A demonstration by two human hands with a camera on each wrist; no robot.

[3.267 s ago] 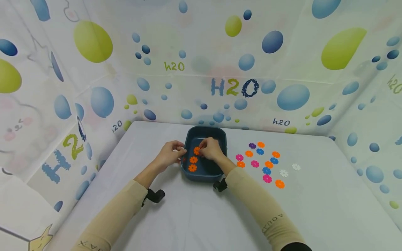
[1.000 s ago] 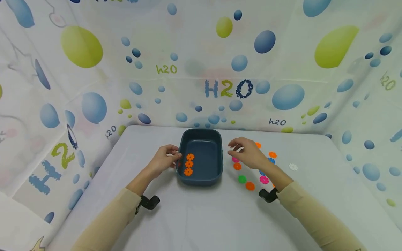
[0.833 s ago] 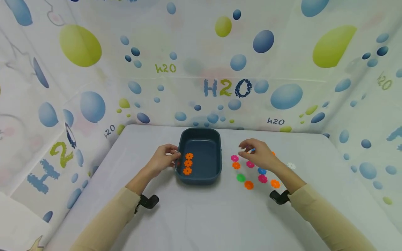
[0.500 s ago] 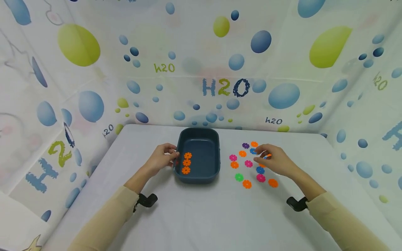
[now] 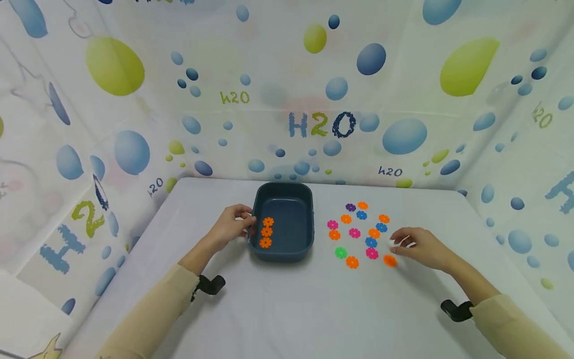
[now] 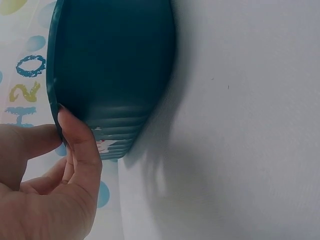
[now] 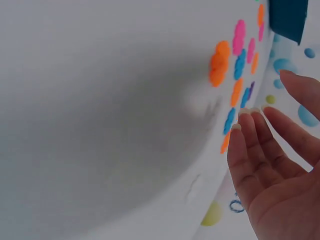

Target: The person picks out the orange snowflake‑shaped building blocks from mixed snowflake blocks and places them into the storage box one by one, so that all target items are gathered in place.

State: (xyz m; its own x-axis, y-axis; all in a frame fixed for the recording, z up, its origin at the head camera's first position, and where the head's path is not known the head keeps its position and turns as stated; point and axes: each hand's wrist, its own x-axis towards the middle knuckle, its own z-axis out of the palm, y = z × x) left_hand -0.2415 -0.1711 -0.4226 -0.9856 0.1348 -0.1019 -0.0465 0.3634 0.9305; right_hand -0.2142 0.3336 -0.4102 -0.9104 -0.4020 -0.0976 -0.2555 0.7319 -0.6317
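My left hand point(image 5: 228, 228) pinches the left rim of a dark blue plastic basin point(image 5: 309, 214); in the left wrist view its thumb and forefinger grip the basin wall point(image 6: 112, 65). Inside, three orange flower-shaped pieces point(image 5: 266, 232) lie in a line along the left side. My right hand point(image 5: 421, 248) hovers low at the right of the scattered pieces, its fingers loosely bent and thumb apart. A white flower piece point(image 5: 392, 243) shows right at its fingertips. In the right wrist view nothing is between thumb and fingers point(image 7: 250, 165).
Several flower pieces lie scattered between basin and right hand: pink point(image 5: 355, 233), blue point(image 5: 371, 242), green point(image 5: 341, 253), purple point(image 5: 351, 207) and orange point(image 5: 352, 262). A white cloth point(image 5: 287, 309) covers the table. A patterned curtain point(image 5: 269, 119) stands behind its far edge.
My right hand has left the basin, where it was at the orange pieces, and moved right across the scattered pieces to the white one. The left hand stays on the rim.
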